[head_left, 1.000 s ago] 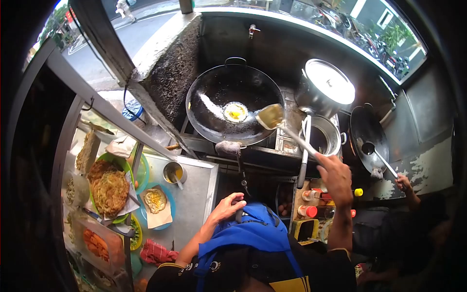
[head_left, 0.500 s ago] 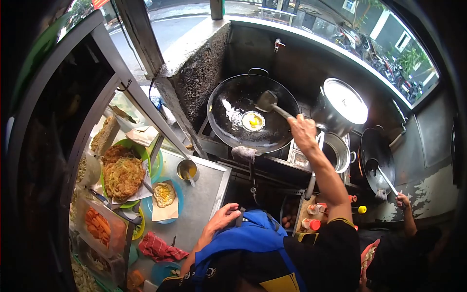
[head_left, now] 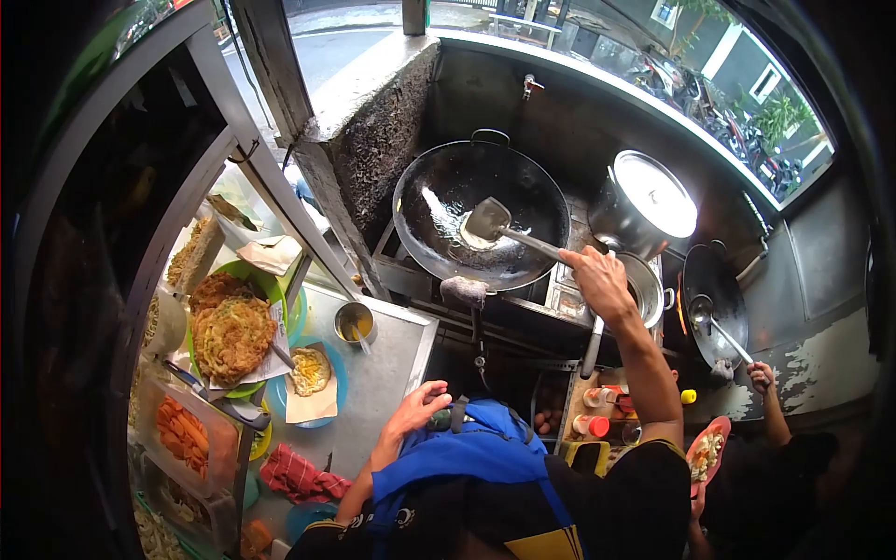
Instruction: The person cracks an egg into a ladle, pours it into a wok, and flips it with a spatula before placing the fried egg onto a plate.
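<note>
My right hand (head_left: 599, 283) is closed round the handle of a metal spatula (head_left: 537, 245), which reaches left into a large black wok (head_left: 429, 201). The spatula's blade lies over a fried egg (head_left: 478, 242), so only the egg's white edges show. Oil glistens on the wok's dark inside. At my waist, my left hand (head_left: 417, 409) is open and holds nothing, fingers stretched beside a blue bag (head_left: 476, 457). On the counter to the left, another fried egg (head_left: 310, 371) lies on brown paper on a blue plate (head_left: 339, 359).
A tall lidded pot (head_left: 621, 210) stands right of the wok, with a smaller saucepan (head_left: 653, 285) before it. A co-worker's hand (head_left: 762, 376) holds a ladle (head_left: 728, 338) in a second wok (head_left: 695, 275). A metal cup (head_left: 355, 322) and omelettes (head_left: 233, 341) stand left.
My right hand has brought the spatula's blade down over the egg, which was uncovered beside it. The co-worker's pink plate of food has come further into view, and their ladle has shifted.
</note>
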Motion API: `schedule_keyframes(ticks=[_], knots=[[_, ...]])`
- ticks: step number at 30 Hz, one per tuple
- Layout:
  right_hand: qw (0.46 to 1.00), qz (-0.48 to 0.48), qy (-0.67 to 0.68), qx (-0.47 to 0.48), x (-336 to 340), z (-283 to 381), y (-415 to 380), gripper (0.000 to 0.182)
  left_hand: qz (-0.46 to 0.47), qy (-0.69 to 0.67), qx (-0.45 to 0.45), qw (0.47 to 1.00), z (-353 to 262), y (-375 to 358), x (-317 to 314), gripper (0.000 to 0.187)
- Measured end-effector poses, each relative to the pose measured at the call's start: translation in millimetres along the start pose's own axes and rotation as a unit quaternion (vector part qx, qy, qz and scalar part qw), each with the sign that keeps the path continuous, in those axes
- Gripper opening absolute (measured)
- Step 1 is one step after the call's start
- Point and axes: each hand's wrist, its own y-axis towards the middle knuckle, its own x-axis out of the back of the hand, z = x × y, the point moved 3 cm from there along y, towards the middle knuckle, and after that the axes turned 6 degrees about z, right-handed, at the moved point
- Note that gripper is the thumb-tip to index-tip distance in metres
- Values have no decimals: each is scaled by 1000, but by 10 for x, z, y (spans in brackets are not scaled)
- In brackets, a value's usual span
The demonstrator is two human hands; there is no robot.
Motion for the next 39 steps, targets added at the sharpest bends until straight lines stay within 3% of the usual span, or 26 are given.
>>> schedule_keyframes(ticks=[3,7,8,9,11,14,17,21,25,28,31,35,39], knots=[[988,-18,148,-45,-44,-61,-57,34,-24,-17,-10,1000,33,-46,56,57],[953,-71,296,7,-670,-322,-175,43,-42,-28,-16,999,120,-182,88,56],[890,-8,452,-53,-770,-306,-224,42,-47,-35,-14,998,100,-210,95,56],[795,59,593,-114,-870,-240,-311,42,-51,-44,-9,998,107,-251,81,55],[639,74,754,-130,-940,3,-434,46,-49,-50,-12,997,187,-260,71,55],[577,62,803,-139,-1069,160,-531,46,-41,-46,-13,998,175,-284,67,55],[462,33,872,-161,-1019,325,-668,42,-41,-33,-11,999,126,-285,100,54],[468,14,865,-182,-1082,309,-766,39,-50,-31,-17,998,158,-288,132,54],[412,1,894,-176,-1156,326,-852,37,-82,-22,-25,996,90,-359,149,55],[410,18,894,-181,-1305,260,-820,35,-101,-15,-33,994,122,-361,132,55],[343,13,926,-159,-1348,294,-820,31,-127,-27,-32,991,59,-420,35,55],[389,35,908,-155,-1435,196,-625,23,-138,-43,-36,989,112,-388,-120,53],[346,49,927,-133,-1569,215,-144,18,-144,-32,-15,989,-53,-501,-217,50]])
